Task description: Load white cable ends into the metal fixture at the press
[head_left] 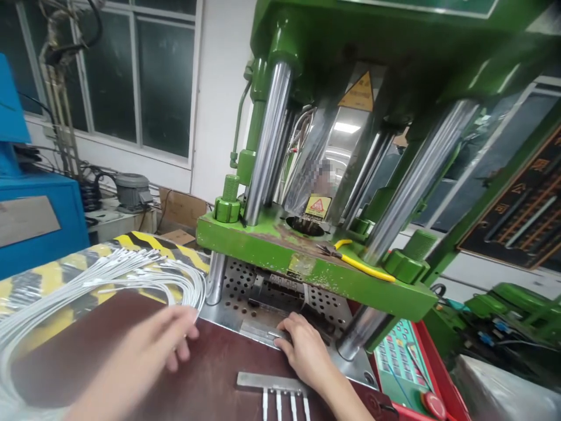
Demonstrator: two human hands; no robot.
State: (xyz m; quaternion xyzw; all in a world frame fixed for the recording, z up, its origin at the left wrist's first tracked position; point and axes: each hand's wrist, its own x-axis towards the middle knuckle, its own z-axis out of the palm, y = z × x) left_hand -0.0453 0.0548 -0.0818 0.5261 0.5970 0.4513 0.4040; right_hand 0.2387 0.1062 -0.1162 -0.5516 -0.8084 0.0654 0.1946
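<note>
My left hand (177, 336), blurred by motion, is above the brown board (131, 321) just beside a bundle of white cables (188, 280). Its fingers are loosely curled and apart, with nothing visible in them. My right hand (304, 345) reaches to the front edge of the press's lower metal plate (236, 301). Its thumb and index finger close on a small, thin metal piece (275, 335), partly hidden by the fingers. Below that hand, a metal bar (267, 381) lies on the board, with several white cable ends (279, 403) set along it.
The green press (258, 237) stands ahead on steel columns (269, 140). Yellow-handled pliers (363, 268) rest on its middle plate. Inside the press sits a metal block (280, 286). A control panel (401, 356) with a red stop button (433, 403) is at right.
</note>
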